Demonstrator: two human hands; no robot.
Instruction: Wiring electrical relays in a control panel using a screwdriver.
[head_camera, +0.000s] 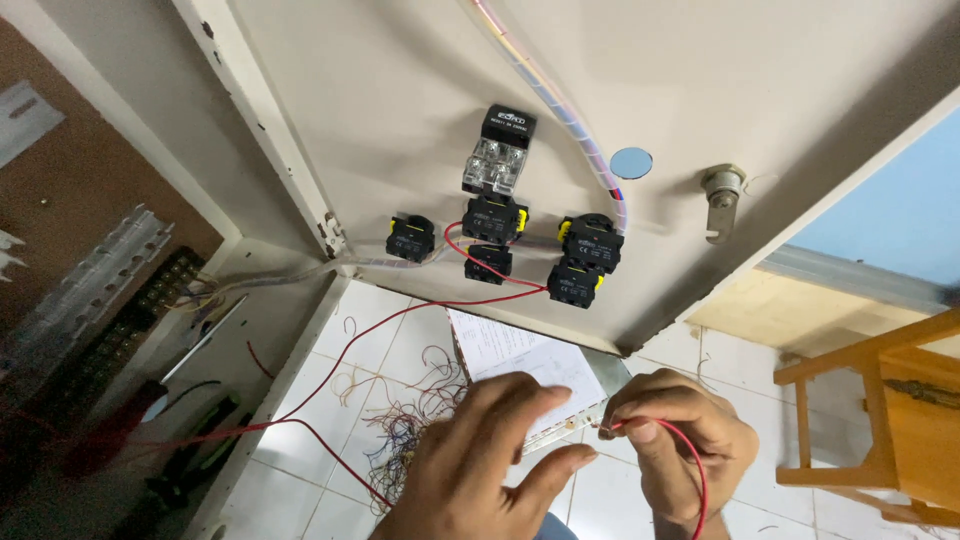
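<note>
- Thin red insulated wire (690, 465) sat low in view, its free end pinched in the right hand (672, 440) betw. thumb and forefinger; the rest looped down past the wrist and out of frame.
- Right-hand grip was pressed together on the wire tip, close to a small pale strip (560, 428), prob. a marker or ferrule strip, though too small to tell.
- Left hand (490, 460) was beside it w/ fingers spread flat and thumb out, its fingers across the strip. It touched the strip; I couldn't tell if it truly clamped it.
- Judgement: the step in hand looked like fitting or labelling the wire end. To do it well, keep the pinch right at the tip so the end doesn't flex, steady the strip w/ the left hand, and work w/ both hands close together.
- Just behind the hands lay a white paper sheet with handwriting (520, 360), usable as a reference.
- Beyond, on the white tiled floor (380, 330), a tangle of thin wire offcuts (410, 420).
- Above, the beige metal cabinet door (400, 90) hung open, carrying black-and-yellow contact blocks (585, 260) and a clear-bodied black-topped module (498, 150); another red wire (470, 262) ran from them down twd. the floor.
- Far right: a wooden frame (880, 420), well apart.
</note>
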